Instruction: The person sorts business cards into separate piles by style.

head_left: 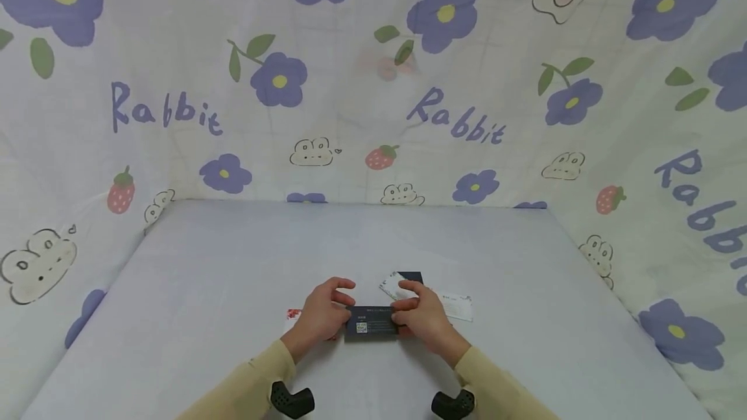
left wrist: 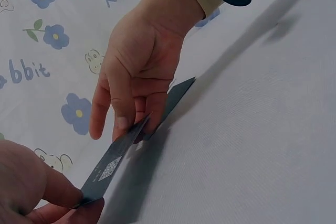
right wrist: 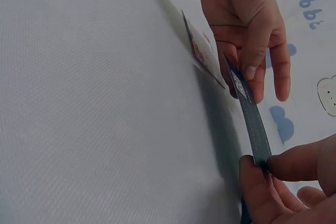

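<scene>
In the head view a dark business card (head_left: 378, 325) with a printed QR code is held up by its two ends. My left hand (head_left: 323, 316) pinches its left end between thumb and fingers. At the other end, my right hand (head_left: 425, 317) grips it the same way. Both wrist views show the card (left wrist: 108, 169) raised off the table and tilted, its QR code facing the cameras. Partly hidden behind my left hand lies a white card with red print (head_left: 292, 317). Another dark card (left wrist: 179, 98) lies on the table by my right hand.
Beyond my right hand lie a white card with a printed border (head_left: 390, 286), a dark card (head_left: 414, 276) and a white card (head_left: 459, 306), partly overlapping or covered. A white cloth (head_left: 233, 245) covers the table, and a flower-printed curtain (head_left: 350, 115) surrounds it.
</scene>
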Demonstrator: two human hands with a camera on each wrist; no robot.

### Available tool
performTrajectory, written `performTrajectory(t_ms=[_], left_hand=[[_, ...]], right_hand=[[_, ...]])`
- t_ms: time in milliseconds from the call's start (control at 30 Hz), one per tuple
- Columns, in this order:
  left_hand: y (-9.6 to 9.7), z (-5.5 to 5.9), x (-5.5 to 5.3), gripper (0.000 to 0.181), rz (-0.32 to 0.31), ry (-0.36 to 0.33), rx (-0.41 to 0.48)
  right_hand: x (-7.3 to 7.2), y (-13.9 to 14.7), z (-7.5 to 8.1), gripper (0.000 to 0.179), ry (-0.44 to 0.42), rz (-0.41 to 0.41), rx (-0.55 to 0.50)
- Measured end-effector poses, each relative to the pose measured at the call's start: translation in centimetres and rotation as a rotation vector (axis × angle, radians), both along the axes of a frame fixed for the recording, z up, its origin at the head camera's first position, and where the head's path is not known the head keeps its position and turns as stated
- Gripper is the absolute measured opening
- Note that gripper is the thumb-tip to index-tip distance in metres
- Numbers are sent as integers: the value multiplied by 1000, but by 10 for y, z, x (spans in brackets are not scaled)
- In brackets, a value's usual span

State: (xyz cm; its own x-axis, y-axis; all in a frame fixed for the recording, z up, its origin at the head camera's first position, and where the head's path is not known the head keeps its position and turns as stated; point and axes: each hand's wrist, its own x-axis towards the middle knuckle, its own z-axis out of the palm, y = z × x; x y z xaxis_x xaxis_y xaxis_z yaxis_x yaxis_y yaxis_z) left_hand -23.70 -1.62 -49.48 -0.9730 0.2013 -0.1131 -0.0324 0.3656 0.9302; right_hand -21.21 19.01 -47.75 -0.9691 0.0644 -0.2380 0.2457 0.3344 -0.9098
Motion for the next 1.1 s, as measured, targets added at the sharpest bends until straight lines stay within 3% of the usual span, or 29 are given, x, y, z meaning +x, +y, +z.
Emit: performTrajectory(t_ms=[333, 567, 1100], left_hand=[[-8, 1, 2, 41, 46, 57, -26], [-11, 6, 4, 35, 96, 54, 9], [-11, 11, 13, 36, 66, 37, 51]], right_hand=[[-4, -5, -7, 69, -25, -19, 41], [-4, -9, -7, 68, -18, -15, 57], [0, -8, 1, 64, -1, -33, 56]])
